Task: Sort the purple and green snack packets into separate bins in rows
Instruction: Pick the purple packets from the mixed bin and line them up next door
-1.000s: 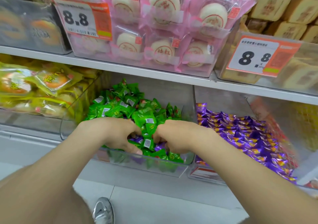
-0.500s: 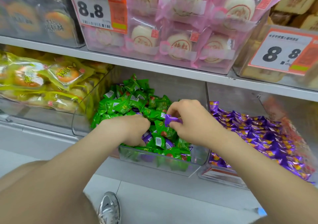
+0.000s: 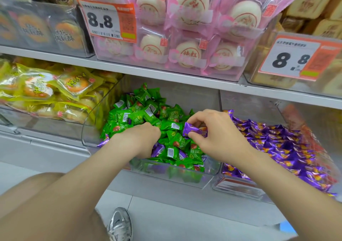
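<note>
A clear middle bin holds a heap of green snack packets with a few purple ones mixed in near the front. The bin to its right is filled with purple packets. My right hand pinches a purple packet between thumb and fingers, just above the green heap near the divider. My left hand is dug into the green heap with fingers curled; what it grips is hidden.
A bin of yellow pastry packs stands to the left. The shelf above carries pink bun packs and price tags. Below are a grey ledge and a silver shoe on the floor.
My right hand has lifted a purple packet out of the green heap and shifted right toward the purple bin. My left hand stays buried in the green packets.
</note>
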